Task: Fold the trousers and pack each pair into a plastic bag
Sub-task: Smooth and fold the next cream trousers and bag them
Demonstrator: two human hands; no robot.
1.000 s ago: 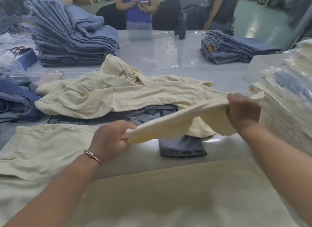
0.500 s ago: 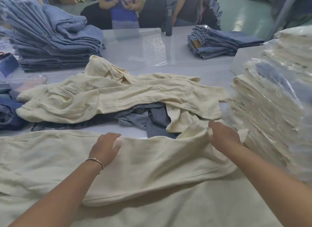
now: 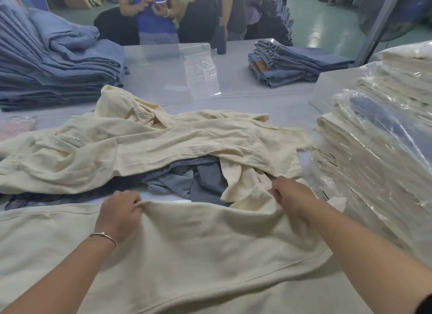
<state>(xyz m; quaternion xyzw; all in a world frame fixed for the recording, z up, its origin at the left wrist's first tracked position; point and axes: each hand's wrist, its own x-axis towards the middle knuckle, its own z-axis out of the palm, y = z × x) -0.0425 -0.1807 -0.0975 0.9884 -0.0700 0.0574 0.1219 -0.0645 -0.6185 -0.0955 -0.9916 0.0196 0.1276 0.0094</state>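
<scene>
A pair of cream trousers (image 3: pixel 198 248) lies spread flat across the near table, one leg folded over the rest. My left hand (image 3: pixel 119 214) pinches the far edge of that folded leg, a bracelet on its wrist. My right hand (image 3: pixel 292 197) grips the same edge further right, fingers closed in the cloth. Beyond my hands lies a loose heap of more cream trousers (image 3: pixel 145 145) over grey-blue jeans (image 3: pixel 196 180). A tall stack of bagged cream trousers (image 3: pixel 378 164) in clear plastic stands at the right.
A high pile of folded blue jeans (image 3: pixel 53 68) fills the far left, a smaller folded stack (image 3: pixel 287 63) sits far right. A dark bottle (image 3: pixel 221 39) stands on the glossy white table (image 3: pixel 177 80). Two people (image 3: pixel 154 12) stand behind the table.
Both hands brought the lifted trouser leg down and laid it over the spread pair. Now they hold its far edge with closed fingers. The view shifted slightly right.
</scene>
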